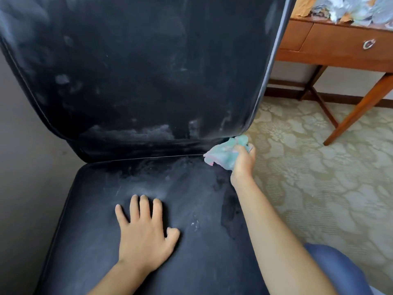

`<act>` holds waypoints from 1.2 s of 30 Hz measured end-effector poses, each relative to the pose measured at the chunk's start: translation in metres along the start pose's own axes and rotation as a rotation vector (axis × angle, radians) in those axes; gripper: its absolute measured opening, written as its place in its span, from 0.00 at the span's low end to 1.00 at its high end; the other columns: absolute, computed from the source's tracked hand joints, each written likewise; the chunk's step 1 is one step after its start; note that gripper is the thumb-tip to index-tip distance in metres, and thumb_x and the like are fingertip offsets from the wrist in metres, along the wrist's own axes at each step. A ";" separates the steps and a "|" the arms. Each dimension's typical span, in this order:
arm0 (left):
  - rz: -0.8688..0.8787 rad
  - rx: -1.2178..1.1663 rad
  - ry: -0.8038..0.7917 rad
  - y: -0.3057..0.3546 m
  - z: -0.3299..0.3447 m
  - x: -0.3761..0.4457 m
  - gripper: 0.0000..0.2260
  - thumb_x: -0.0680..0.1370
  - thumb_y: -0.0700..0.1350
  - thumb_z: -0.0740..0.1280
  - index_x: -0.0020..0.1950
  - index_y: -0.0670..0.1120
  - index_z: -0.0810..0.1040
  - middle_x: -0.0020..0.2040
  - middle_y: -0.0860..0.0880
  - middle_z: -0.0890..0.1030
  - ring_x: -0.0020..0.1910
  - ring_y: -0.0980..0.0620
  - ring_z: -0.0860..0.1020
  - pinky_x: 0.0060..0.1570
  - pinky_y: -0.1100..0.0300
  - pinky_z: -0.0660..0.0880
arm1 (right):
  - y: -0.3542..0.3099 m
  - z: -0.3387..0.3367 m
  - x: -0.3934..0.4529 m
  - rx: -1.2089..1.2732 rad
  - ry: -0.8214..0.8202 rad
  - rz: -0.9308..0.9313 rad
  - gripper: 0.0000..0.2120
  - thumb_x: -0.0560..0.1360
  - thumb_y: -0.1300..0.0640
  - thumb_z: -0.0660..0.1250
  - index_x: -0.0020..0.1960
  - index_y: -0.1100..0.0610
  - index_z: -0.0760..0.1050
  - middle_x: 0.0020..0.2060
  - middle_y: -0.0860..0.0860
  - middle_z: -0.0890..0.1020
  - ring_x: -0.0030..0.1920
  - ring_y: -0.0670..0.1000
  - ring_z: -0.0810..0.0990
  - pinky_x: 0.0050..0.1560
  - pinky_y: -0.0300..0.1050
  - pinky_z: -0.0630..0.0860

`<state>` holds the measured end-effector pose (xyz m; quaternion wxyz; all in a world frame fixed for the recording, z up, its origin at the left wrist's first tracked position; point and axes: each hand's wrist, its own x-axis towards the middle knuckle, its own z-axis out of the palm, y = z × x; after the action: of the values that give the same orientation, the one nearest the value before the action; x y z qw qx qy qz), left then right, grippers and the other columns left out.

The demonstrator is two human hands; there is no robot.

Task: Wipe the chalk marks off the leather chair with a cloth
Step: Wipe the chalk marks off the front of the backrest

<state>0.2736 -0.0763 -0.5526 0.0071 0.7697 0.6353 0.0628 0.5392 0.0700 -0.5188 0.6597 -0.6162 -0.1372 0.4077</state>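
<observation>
Black leather chair (148,81), upright backrest above and seat cushion below, seen from the wearer's head. Chalk marks (136,132) persist as a pale band along the foot of the backrest, as scattered smudges higher up, and as a grey haze over the rear of the seat; a darker, cleaner-looking strip runs down the seat's right side. Beside the chair, a patterned carpet (319,177) and a wooden desk (340,50) with a ringed drawer pull.

Left hand (144,233): laid flat on the seat cushion, fingers straight and slightly spread, holding nothing — apparently a brace against the chair shifting.

Right hand (242,158): fingers curled round a bunched blue-green cloth (225,154), positioned at the right end of the crease where backrest meets seat, the wad touching or just off the leather.

Step in hand, as judged: wiping the crease and lower backrest. For a good result, draw the cloth leftward along the seam in overlapping passes with firm, even pressure, and turn the wad to a fresh face often — a loaded cloth would likely smear chalk rather than lift it. The residue appears heaviest just above the seam.
</observation>
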 end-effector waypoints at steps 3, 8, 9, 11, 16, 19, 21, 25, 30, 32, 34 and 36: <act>-0.033 -0.004 -0.022 0.021 0.001 0.015 0.22 0.71 0.58 0.59 0.52 0.40 0.73 0.58 0.38 0.72 0.67 0.33 0.70 0.67 0.24 0.59 | -0.002 0.004 -0.002 0.119 -0.106 0.058 0.14 0.70 0.45 0.67 0.52 0.50 0.75 0.50 0.46 0.81 0.53 0.50 0.80 0.52 0.47 0.73; -0.066 0.002 0.004 0.028 0.008 0.015 0.22 0.74 0.60 0.59 0.55 0.43 0.72 0.64 0.40 0.71 0.74 0.35 0.66 0.72 0.27 0.55 | 0.044 0.031 -0.033 -0.696 -0.048 -0.572 0.13 0.81 0.49 0.63 0.59 0.58 0.70 0.65 0.57 0.68 0.62 0.58 0.70 0.61 0.50 0.69; -0.068 -0.003 0.009 0.027 0.007 0.015 0.22 0.75 0.61 0.59 0.56 0.43 0.72 0.65 0.40 0.71 0.74 0.36 0.65 0.73 0.27 0.54 | 0.055 0.035 -0.040 -0.851 -0.112 -0.726 0.15 0.80 0.48 0.64 0.60 0.58 0.71 0.67 0.59 0.66 0.63 0.60 0.68 0.63 0.52 0.68; -0.078 -0.020 0.019 0.026 0.006 0.016 0.22 0.75 0.61 0.58 0.56 0.44 0.72 0.65 0.42 0.70 0.75 0.37 0.64 0.74 0.28 0.53 | 0.067 0.044 -0.048 -1.053 -0.200 -0.871 0.20 0.75 0.41 0.67 0.60 0.54 0.72 0.68 0.59 0.64 0.61 0.61 0.67 0.63 0.54 0.68; -0.086 -0.058 0.038 0.029 0.001 0.014 0.21 0.76 0.61 0.57 0.56 0.46 0.72 0.63 0.45 0.70 0.75 0.40 0.64 0.75 0.31 0.53 | 0.055 0.034 -0.043 -1.002 -0.070 -0.899 0.11 0.77 0.47 0.69 0.52 0.54 0.75 0.62 0.57 0.71 0.51 0.61 0.73 0.50 0.55 0.75; -0.090 -0.072 0.040 0.029 -0.001 0.014 0.20 0.76 0.61 0.57 0.56 0.46 0.71 0.62 0.45 0.69 0.75 0.40 0.64 0.76 0.31 0.53 | 0.044 0.026 -0.031 -0.839 0.112 -0.673 0.22 0.76 0.47 0.72 0.63 0.57 0.69 0.60 0.57 0.71 0.51 0.61 0.77 0.43 0.48 0.75; -0.085 -0.070 0.029 0.031 -0.001 0.014 0.19 0.76 0.60 0.58 0.56 0.46 0.70 0.62 0.45 0.69 0.75 0.40 0.64 0.75 0.30 0.53 | 0.041 0.024 -0.029 -0.776 0.146 -0.609 0.32 0.74 0.48 0.75 0.69 0.60 0.64 0.61 0.57 0.71 0.53 0.58 0.77 0.45 0.44 0.70; -0.107 -0.090 -0.006 0.030 -0.005 0.014 0.20 0.75 0.61 0.59 0.56 0.46 0.71 0.63 0.45 0.70 0.77 0.39 0.63 0.75 0.29 0.52 | 0.043 0.031 -0.032 -0.743 0.103 -0.517 0.25 0.73 0.49 0.74 0.61 0.61 0.67 0.57 0.57 0.76 0.55 0.60 0.77 0.49 0.45 0.69; -0.001 -0.181 -0.046 0.017 -0.014 0.009 0.24 0.74 0.60 0.61 0.62 0.46 0.76 0.67 0.44 0.74 0.79 0.39 0.64 0.76 0.28 0.56 | 0.057 0.085 -0.078 -0.740 0.019 -0.472 0.19 0.74 0.51 0.73 0.56 0.60 0.69 0.55 0.56 0.79 0.53 0.60 0.79 0.48 0.45 0.67; 0.131 -0.196 -0.104 -0.007 -0.022 0.002 0.28 0.75 0.59 0.60 0.72 0.48 0.73 0.76 0.45 0.70 0.81 0.43 0.62 0.78 0.32 0.56 | 0.072 0.123 -0.111 -0.748 -0.160 -0.478 0.18 0.74 0.52 0.74 0.55 0.58 0.70 0.53 0.56 0.81 0.53 0.59 0.80 0.48 0.46 0.71; 0.236 -0.205 -0.148 -0.039 -0.034 -0.009 0.29 0.77 0.57 0.60 0.77 0.51 0.70 0.79 0.49 0.68 0.80 0.48 0.63 0.79 0.37 0.58 | 0.091 0.161 -0.148 -0.776 -0.406 -0.505 0.17 0.73 0.54 0.75 0.54 0.58 0.71 0.51 0.55 0.82 0.52 0.59 0.80 0.48 0.48 0.76; 0.190 -0.119 -0.206 -0.060 -0.048 -0.021 0.28 0.79 0.57 0.58 0.79 0.52 0.67 0.79 0.51 0.68 0.81 0.47 0.62 0.77 0.35 0.60 | 0.102 0.189 -0.184 -0.824 -0.630 -0.531 0.18 0.70 0.56 0.76 0.52 0.57 0.71 0.49 0.54 0.81 0.50 0.58 0.80 0.48 0.51 0.78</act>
<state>0.2061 -0.0885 -0.5121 0.1119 0.8268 0.5508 0.0214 0.2565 0.0626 -0.5154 0.3725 -0.6155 -0.6240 0.3051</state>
